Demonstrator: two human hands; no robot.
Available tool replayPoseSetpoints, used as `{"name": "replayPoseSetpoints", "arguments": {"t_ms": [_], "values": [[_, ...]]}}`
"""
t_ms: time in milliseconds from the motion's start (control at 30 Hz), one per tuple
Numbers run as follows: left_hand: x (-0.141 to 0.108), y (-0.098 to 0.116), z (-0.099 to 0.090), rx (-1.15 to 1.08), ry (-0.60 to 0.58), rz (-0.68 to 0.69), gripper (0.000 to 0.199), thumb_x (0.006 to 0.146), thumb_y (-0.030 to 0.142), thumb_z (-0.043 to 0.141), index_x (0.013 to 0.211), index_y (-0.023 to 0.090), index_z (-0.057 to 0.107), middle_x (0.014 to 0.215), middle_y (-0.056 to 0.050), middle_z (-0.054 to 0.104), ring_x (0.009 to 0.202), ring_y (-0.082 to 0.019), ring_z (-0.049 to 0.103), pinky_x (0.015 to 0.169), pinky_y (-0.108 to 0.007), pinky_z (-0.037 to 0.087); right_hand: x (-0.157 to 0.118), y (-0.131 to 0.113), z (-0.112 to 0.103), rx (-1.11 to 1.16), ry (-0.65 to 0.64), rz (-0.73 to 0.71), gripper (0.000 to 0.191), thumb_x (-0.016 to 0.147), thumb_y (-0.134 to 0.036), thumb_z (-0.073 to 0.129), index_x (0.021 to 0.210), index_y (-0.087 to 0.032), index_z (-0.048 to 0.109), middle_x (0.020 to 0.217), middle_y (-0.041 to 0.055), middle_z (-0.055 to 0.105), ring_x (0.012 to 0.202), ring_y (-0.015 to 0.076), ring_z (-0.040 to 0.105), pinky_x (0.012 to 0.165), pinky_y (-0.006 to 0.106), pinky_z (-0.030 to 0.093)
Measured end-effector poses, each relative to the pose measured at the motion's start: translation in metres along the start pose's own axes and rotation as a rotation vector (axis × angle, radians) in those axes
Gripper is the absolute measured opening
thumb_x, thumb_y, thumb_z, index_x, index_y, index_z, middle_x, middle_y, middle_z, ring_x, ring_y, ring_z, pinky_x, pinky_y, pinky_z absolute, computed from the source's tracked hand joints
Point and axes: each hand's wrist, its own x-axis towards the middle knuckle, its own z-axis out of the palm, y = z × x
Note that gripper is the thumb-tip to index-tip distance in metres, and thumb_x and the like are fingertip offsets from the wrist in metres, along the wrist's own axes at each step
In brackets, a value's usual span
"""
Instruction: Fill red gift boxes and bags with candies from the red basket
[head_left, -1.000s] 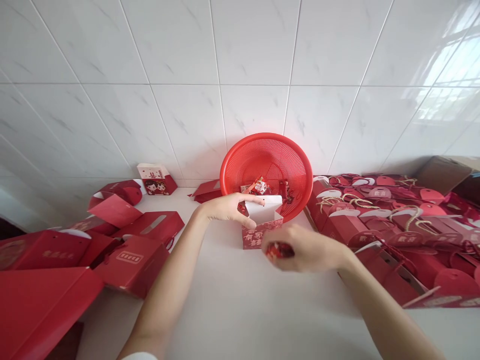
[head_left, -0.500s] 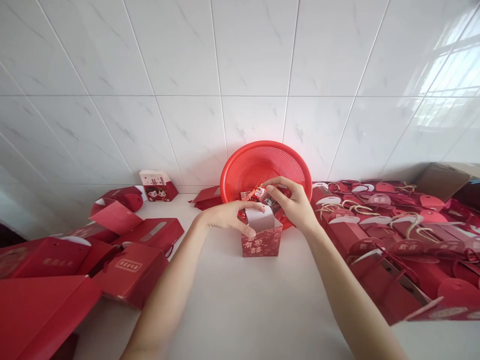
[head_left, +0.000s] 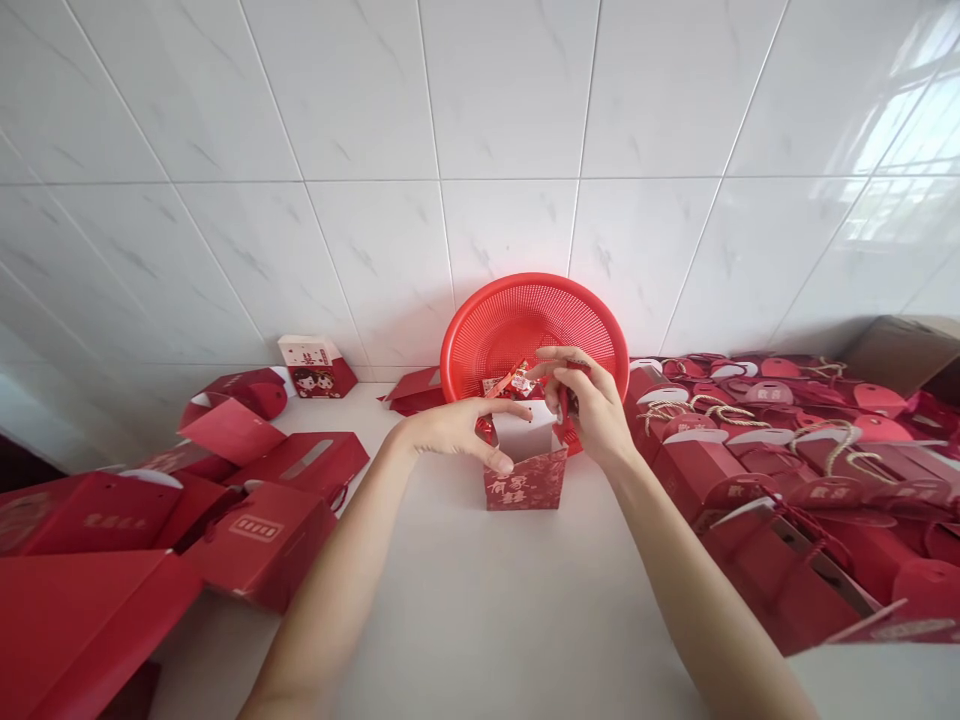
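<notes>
Head view: on the near part of the white desk (head_left: 450, 610), an open-topped red box (head_left: 525, 482) stands upright just in front of the basket. The left hand (head_left: 465, 432) rests at its rim, thumb and fingers spread apart; the right hand (head_left: 589, 400), fingers curled around a small red item (head_left: 564, 402), hovers above its right edge. Beyond, wrapped sweets (head_left: 519, 380) lie in the red basket (head_left: 534, 300), near the tiled wall (head_left: 510, 100).

Bright window glare, upper right tiles (head_left: 862, 140)
</notes>
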Motion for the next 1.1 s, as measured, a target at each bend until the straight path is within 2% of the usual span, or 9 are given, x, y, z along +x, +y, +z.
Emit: {"name": "replayPoseSetpoints", "arguments": {"t_ms": [200,333,400,533,600,700,900,1000,1100], "values": [[0.001,-0.002,0.000,0.000,-0.003,0.017,0.080,0.066,0.045,0.088,0.140,0.037,0.058,0.153,0.000,0.052,0.121,-0.027,0.063,0.104,-0.036,0.046,-0.002,0.008,0.015,0.108,0.075,-0.053,0.019,0.087,-0.035,0.059,0.100,-0.023,0.066,0.094,0.0023,0.074,0.081,0.0142,0.063,0.083,0.030,0.052],[0.000,0.001,0.001,0.003,0.003,0.008,0.083,0.065,0.046,0.088,0.141,0.037,0.058,0.151,-0.001,0.053,0.111,-0.026,0.068,0.100,-0.037,0.048,-0.005,0.005,0.018,0.013,0.114,-0.026,0.024,0.092,-0.037,0.053,0.107,-0.024,0.066,0.086,0.0022,0.075,0.071,0.0160,0.059,0.077,0.032,0.051],[0.000,0.001,0.001,-0.004,0.005,0.016,0.081,0.066,0.045,0.089,0.141,0.037,0.058,0.150,-0.002,0.055,0.108,-0.025,0.069,0.098,-0.037,0.049,-0.006,0.004,0.015,-0.050,0.077,-0.046,0.030,0.096,-0.041,0.048,0.112,-0.024,0.066,0.088,0.0036,0.076,0.083,0.0195,0.064,0.086,0.036,0.051],[0.001,-0.002,0.002,-0.038,0.011,0.051,0.080,0.066,0.042,0.090,0.140,0.036,0.060,0.146,-0.004,0.059,0.103,-0.026,0.071,0.094,-0.038,0.051,-0.005,0.010,0.012,-0.219,-0.100,-0.099,0.045,0.101,-0.056,0.043,0.128,-0.028,0.065,0.126,0.0070,0.071,0.129,0.0264,0.056,0.112,0.046,0.039],[0.002,-0.004,0.002,-0.047,0.025,0.063,0.081,0.065,0.042,0.090,0.140,0.034,0.061,0.138,-0.005,0.065,0.099,-0.027,0.072,0.089,-0.037,0.052,-0.004,0.015,0.012,-0.295,-0.144,-0.113,0.050,0.100,-0.061,0.043,0.134,-0.030,0.062,0.140,0.0065,0.064,0.140,0.0281,0.048,0.117,0.050,0.034],[0.002,-0.005,0.002,-0.047,0.024,0.092,0.077,0.066,0.042,0.090,0.138,0.035,0.063,0.133,-0.004,0.068,0.096,-0.026,0.073,0.086,-0.036,0.053,-0.003,0.015,0.011,-0.313,-0.139,-0.131,0.050,0.100,-0.062,0.044,0.134,-0.030,0.062,0.141,0.0065,0.063,0.139,0.0273,0.049,0.118,0.050,0.034],[0.001,-0.004,0.002,0.001,0.095,0.123,0.068,0.062,0.038,0.091,0.127,0.036,0.071,0.132,-0.002,0.069,0.110,-0.028,0.069,0.086,-0.032,0.054,-0.003,-0.001,0.002,-0.268,-0.047,-0.181,0.039,0.098,-0.057,0.054,0.119,-0.027,0.067,0.125,0.0063,0.072,0.127,0.0244,0.060,0.112,0.043,0.043],[0.005,-0.009,0.002,-0.004,0.065,0.147,0.053,0.074,0.038,0.082,0.126,0.033,0.072,0.124,-0.003,0.073,0.101,-0.025,0.072,0.084,-0.031,0.055,-0.002,-0.007,-0.002,-0.245,0.006,-0.192,0.035,0.095,-0.056,0.059,0.111,-0.026,0.068,0.117,0.0057,0.074,0.118,0.0243,0.065,0.108,0.042,0.046],[0.011,-0.015,0.003,0.069,0.169,0.189,0.032,0.087,0.041,0.068,0.115,0.028,0.077,0.112,-0.002,0.077,0.093,-0.023,0.071,0.082,-0.031,0.054,-0.001,-0.011,-0.007,-0.245,0.036,-0.179,0.032,0.092,-0.053,0.063,0.107,-0.025,0.067,0.112,0.0057,0.074,0.112,0.0240,0.067,0.103,0.042,0.050]]}}
